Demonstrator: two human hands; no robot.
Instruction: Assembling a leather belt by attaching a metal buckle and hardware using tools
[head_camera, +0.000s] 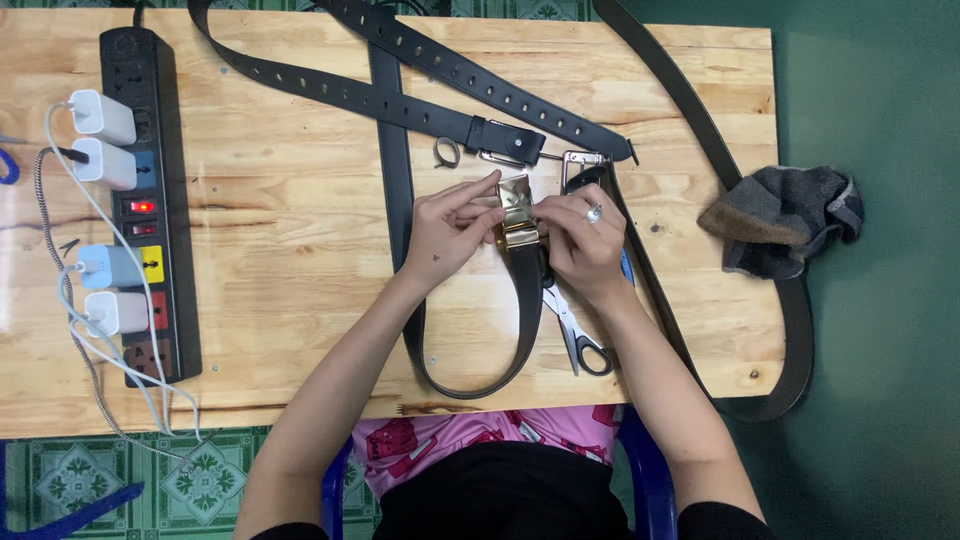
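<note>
My left hand (447, 228) and my right hand (583, 238) meet over the middle of a wooden table (280, 220). Both pinch a shiny gold belt buckle (518, 208) fixed to the end of a black belt (527, 310) that loops down toward the table's near edge. A ring shows on a finger of my right hand. Scissors (578, 335) with black handles lie just under my right wrist.
Two more black belts with holes (440, 65) cross the far side, one with a silver buckle (581, 160). A small metal loop (446, 152) lies nearby. A black power strip (150, 200) with white chargers sits left. A grey cloth (785, 215) hangs at the right edge.
</note>
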